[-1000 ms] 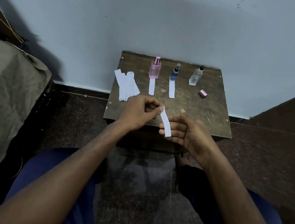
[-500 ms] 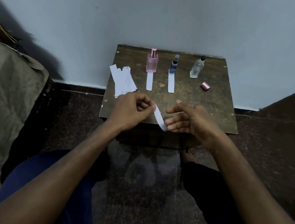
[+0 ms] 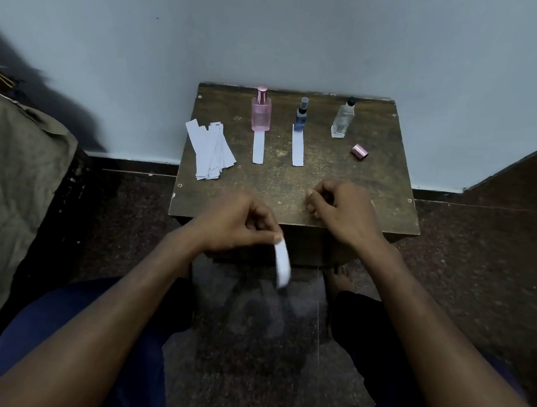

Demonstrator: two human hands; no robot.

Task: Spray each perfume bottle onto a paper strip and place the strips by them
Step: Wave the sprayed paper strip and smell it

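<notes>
Table (image 3: 343, 184): small, dark, worn wood, centre of frame, against a pale wall (image 3: 275, 35).

Pink bottle (image 3: 261, 113): upright, upper centre of the table top, capped spray head. 1 strip (image 3: 258, 146) lies flat just below it, its top end at the bottle's base.

Blue bottle (image 3: 301, 115): upright, slim, right of the pink bottle. 1 strip, the second strip (image 3: 297, 149), lies flat just below it.

Clear bottle (image 3: 343, 119): upright, black top, upper right of the table top. No strip by it.

Pink cap (image 3: 360, 152): on its side, lower right of the clear bottle, apart from it.

Stack (image 3: 209, 154): loose, fanned spare strips, left edge of the table top, overhanging slightly.

Left hand (image 3: 233, 223): lower centre, in front of the table's near edge. Fingers curled, thumb and fingertips pinching the top end of the held strip (image 3: 282, 263), which hangs down and is blurred.

Right hand (image 3: 341, 208): over the near right part of the table top. Fingers curled inward, nothing visible in them.

Cloth (image 3: 6, 180): drab, crumpled, left edge of frame.

Floor (image 3: 482, 270): dark, speckled, around the table.
</notes>
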